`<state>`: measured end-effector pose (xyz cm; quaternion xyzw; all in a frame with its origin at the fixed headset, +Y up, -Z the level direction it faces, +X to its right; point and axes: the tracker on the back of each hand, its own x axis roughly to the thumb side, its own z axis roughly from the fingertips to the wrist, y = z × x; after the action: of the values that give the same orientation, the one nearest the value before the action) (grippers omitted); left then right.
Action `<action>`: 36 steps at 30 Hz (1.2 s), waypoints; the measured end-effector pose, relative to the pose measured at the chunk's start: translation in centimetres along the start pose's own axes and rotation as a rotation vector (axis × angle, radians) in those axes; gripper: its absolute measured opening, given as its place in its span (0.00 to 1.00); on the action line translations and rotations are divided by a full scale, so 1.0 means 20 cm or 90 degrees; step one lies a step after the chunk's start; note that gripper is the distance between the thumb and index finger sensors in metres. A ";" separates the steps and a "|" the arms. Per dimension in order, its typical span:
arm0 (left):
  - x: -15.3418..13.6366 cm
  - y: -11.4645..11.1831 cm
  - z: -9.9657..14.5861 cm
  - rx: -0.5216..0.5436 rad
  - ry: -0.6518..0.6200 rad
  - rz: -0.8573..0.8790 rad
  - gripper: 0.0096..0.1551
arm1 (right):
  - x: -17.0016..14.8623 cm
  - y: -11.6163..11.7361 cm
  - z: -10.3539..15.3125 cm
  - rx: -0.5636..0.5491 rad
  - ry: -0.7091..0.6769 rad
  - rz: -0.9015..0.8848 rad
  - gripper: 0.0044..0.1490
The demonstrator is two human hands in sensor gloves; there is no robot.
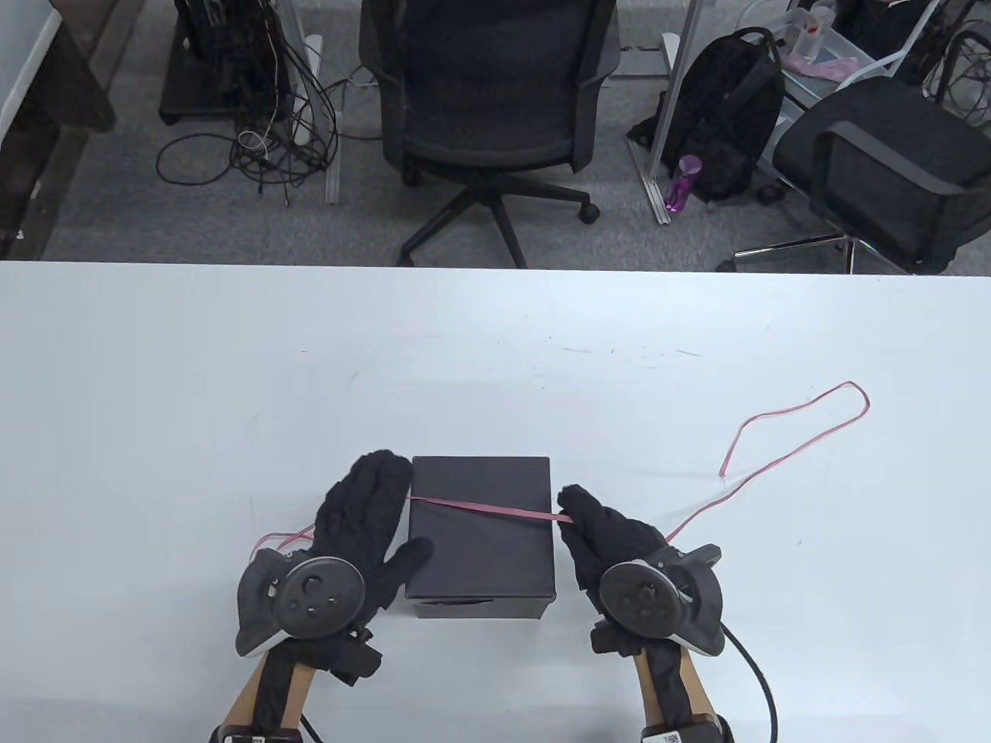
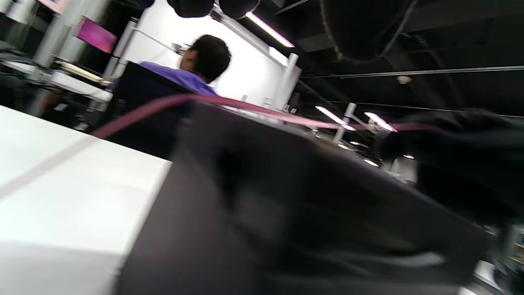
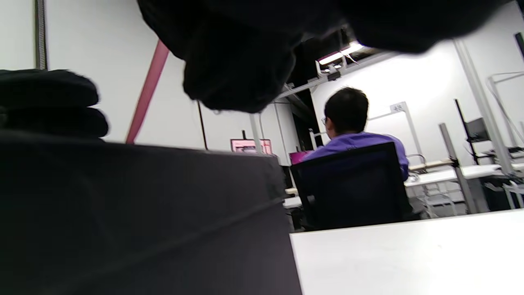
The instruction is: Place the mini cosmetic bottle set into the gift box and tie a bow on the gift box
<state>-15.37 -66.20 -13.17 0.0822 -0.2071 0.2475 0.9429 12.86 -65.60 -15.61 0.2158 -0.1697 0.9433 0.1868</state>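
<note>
The black gift box [image 1: 480,534] stands closed near the table's front edge; no bottles show. A thin pink ribbon [image 1: 488,508] runs taut across its lid from left to right. My left hand [image 1: 372,511] lies flat against the box's left side with straight fingers and the thumb spread onto the lid's front corner. The ribbon passes under this hand. My right hand [image 1: 588,526] is at the box's right side and pinches the ribbon at the lid's edge. In the right wrist view the ribbon [image 3: 147,94] rises from the box [image 3: 143,217] to my fingers [image 3: 241,61].
The ribbon's long free end [image 1: 805,433] loops over the table to the right; a short end [image 1: 271,538] shows left of my left hand. Office chairs [image 1: 495,101] and a backpack [image 1: 728,108] stand beyond the far edge. A seated person [image 3: 352,135] is in the background.
</note>
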 end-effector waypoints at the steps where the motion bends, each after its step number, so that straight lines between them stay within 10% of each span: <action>1: 0.04 -0.03 0.00 -0.001 -0.016 -0.004 0.55 | 0.04 -0.01 0.00 -0.002 -0.018 -0.006 0.27; 11: 0.13 -0.17 -0.01 -0.030 -0.039 -0.044 0.51 | 0.24 0.00 0.02 0.050 -0.129 -0.097 0.27; 17: 0.09 -0.17 -0.01 -0.030 -0.027 0.027 0.27 | 0.26 0.02 0.02 0.066 -0.143 -0.087 0.26; 27: -0.13 -0.02 0.01 0.093 0.061 0.157 0.23 | 0.01 -0.03 0.00 0.035 -0.026 -0.107 0.26; 36: -0.34 0.03 0.04 0.114 0.195 -0.021 0.24 | -0.24 -0.03 0.01 0.032 0.106 -0.048 0.26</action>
<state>-21.41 -68.88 -15.32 0.1304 -0.0372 0.2592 0.9563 17.27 -66.52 -17.49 0.1475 -0.1216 0.9543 0.2299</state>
